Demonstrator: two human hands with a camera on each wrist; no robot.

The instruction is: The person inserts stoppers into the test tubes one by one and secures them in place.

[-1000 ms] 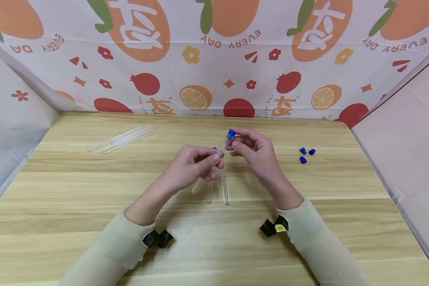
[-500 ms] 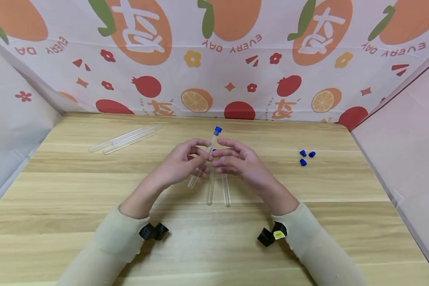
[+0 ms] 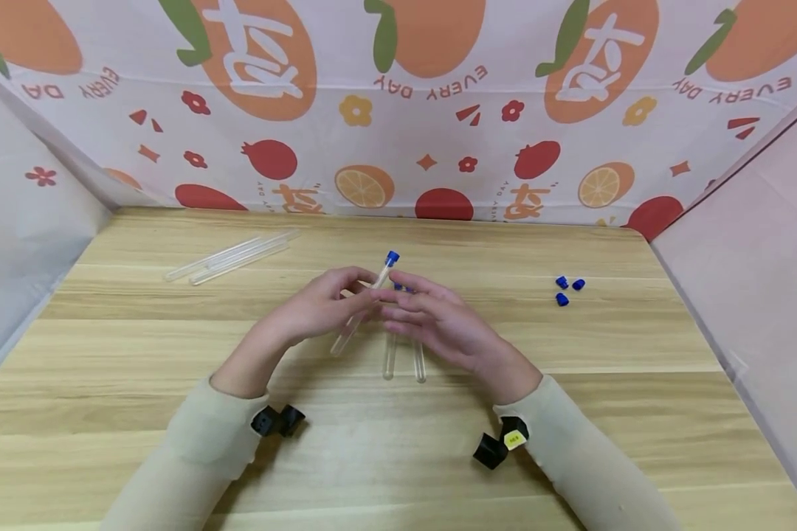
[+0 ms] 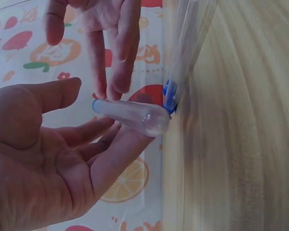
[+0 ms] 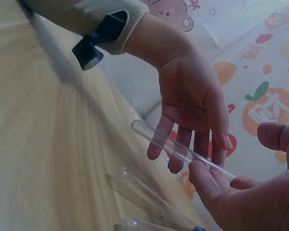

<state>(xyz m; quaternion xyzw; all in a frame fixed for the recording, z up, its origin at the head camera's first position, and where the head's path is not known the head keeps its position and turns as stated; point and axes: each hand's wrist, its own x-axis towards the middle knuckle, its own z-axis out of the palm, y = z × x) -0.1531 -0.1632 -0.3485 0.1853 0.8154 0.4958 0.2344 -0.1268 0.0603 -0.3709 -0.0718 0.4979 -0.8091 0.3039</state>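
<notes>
A clear test tube (image 3: 342,338) with a blue cap (image 3: 392,258) is held up at a slant between both hands. In the left wrist view this tube (image 4: 135,117) lies across the fingers of my left hand (image 3: 319,306), its thumb apart. My right hand (image 3: 445,324) reaches in with extended fingers; in the right wrist view its fingertips touch the tube (image 5: 171,144), thumb away from it. Beneath the hands, two more test tubes (image 3: 390,360) with blue caps lie on the table, their upper parts partly hidden by the right fingers.
Several clear uncapped tubes (image 3: 235,258) lie together at the back left of the wooden table (image 3: 398,457). Three loose blue caps (image 3: 561,299) sit at the right. A fruit-print cloth (image 3: 425,110) hangs behind the table's far edge.
My right hand has let go near the cap and moved left, fingers extended. The held tube has shifted left, and the left hand's grip on it has loosened, thumb coming away.
</notes>
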